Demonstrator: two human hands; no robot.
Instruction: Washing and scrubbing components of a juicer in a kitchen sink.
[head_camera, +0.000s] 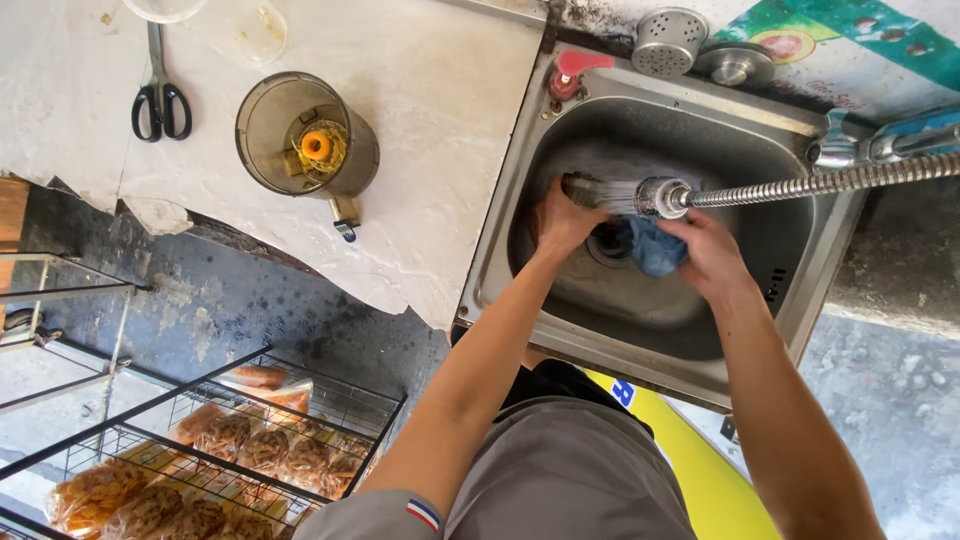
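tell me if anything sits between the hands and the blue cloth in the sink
Nothing visible does. The right hand already grips the blue cloth over the drain, and the left hand is beside it under the faucet spray head.

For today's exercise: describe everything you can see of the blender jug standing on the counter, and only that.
The blender jug is a round, smoky-brown, see-through container, plastic by the look of it, seen from above. It stands upright and open, without a lid, on the white marbled counter, left of the steel sink and right of the black-handled scissors. An orange hub sits at its centre, with yellowish shreds clinging around it. A handle with a dark tip sticks out toward the counter's edge. Neither hand touches it.
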